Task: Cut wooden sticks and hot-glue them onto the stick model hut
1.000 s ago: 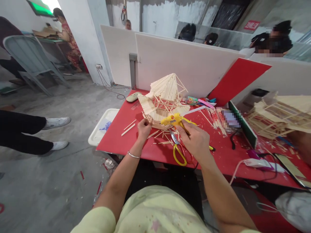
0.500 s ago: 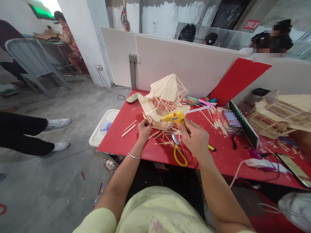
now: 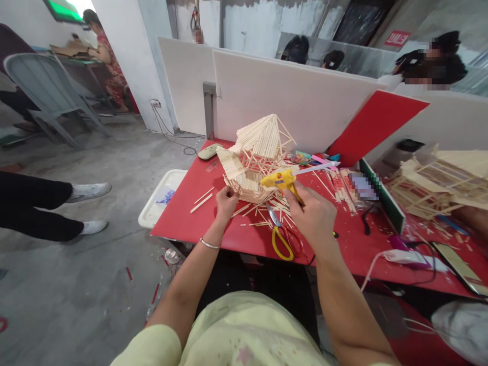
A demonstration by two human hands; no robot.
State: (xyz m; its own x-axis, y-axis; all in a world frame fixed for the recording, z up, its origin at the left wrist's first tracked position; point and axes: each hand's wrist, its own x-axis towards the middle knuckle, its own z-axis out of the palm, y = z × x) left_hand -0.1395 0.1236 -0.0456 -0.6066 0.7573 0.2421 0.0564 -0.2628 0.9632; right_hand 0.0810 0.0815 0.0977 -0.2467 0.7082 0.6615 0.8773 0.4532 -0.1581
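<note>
My right hand (image 3: pixel 314 213) is wrapped round the handle of a yellow hot glue gun (image 3: pixel 280 179), with a long clear glue stick (image 3: pixel 316 167) out of its back end. The gun's nozzle points left, over the front part of a model house (image 3: pixel 263 137) built of pale wooden sticks. At the model's front left edge my left hand (image 3: pixel 227 202) is closed in a pinch; whatever lies between the fingertips is too small to make out. Loose wooden sticks (image 3: pixel 251 209) and scissors (image 3: pixel 280 239) with yellow and red handles lie in front of the model.
The red table (image 3: pixel 183 216) also bears a computer mouse (image 3: pixel 209 151), wrapped stick bundles (image 3: pixel 339 183) and a phone (image 3: pixel 459 267). A second stick model (image 3: pixel 438 178) stands right, past a low green divider (image 3: pixel 381 195). White boards (image 3: pixel 293 91) rise behind. Other people are nearby.
My right hand and the glue gun have moved slightly right and up, so the nozzle is farther from my left hand. My left hand stays pinched at the model's edge.
</note>
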